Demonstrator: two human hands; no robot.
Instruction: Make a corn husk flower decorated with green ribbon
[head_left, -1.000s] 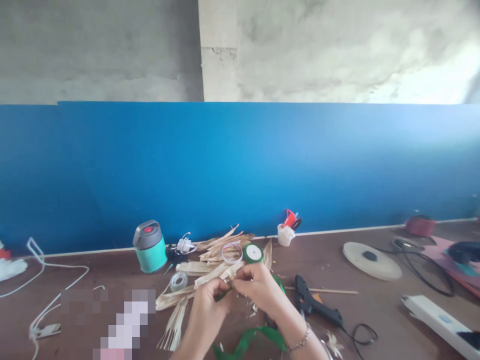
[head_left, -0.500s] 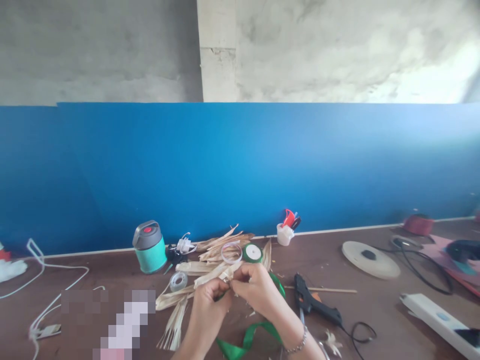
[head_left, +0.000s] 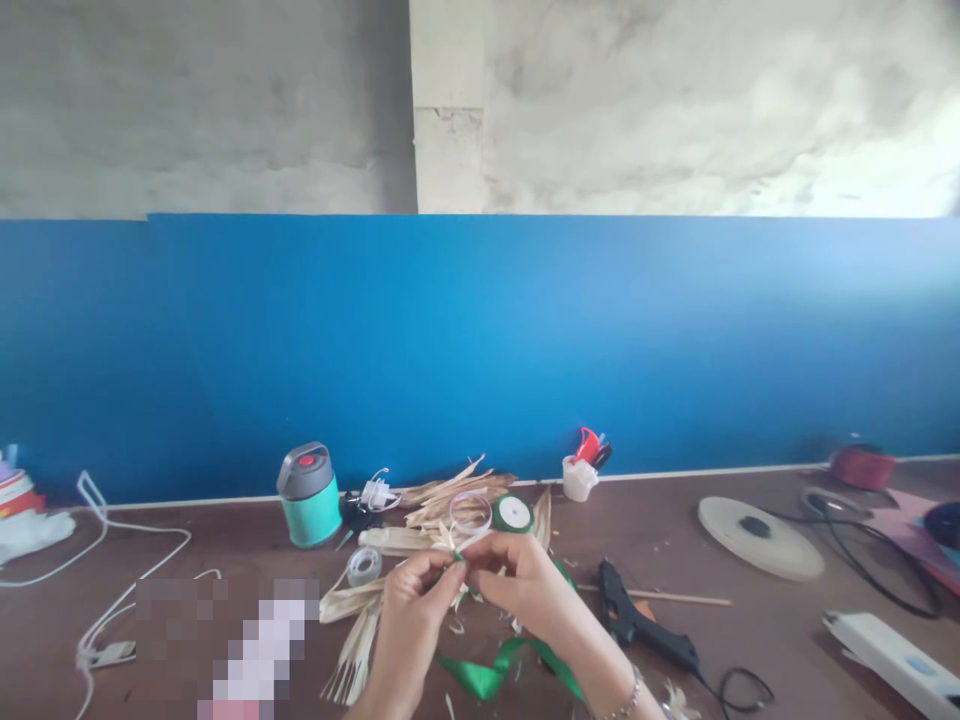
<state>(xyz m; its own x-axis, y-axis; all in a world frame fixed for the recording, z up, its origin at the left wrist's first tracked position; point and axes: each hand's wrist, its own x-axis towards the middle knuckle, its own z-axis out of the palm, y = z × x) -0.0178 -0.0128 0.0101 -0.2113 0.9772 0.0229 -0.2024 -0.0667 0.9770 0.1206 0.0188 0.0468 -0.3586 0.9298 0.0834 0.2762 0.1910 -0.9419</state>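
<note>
Head-worn view, facing forward, angled down

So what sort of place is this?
Probably a craft work area: a glue gun, loose green ribbon and pale, dried-looking plant strips are gathered at one brown table.

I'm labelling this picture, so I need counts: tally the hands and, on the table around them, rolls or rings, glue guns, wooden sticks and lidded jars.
Hands: 2 (left hand, right hand)
Rolls or rings: 3 (green spool, pale ring, tape roll)
Glue gun: 1
Wooden stick: 1
Lidded jar: 1
Total: 8
</note>
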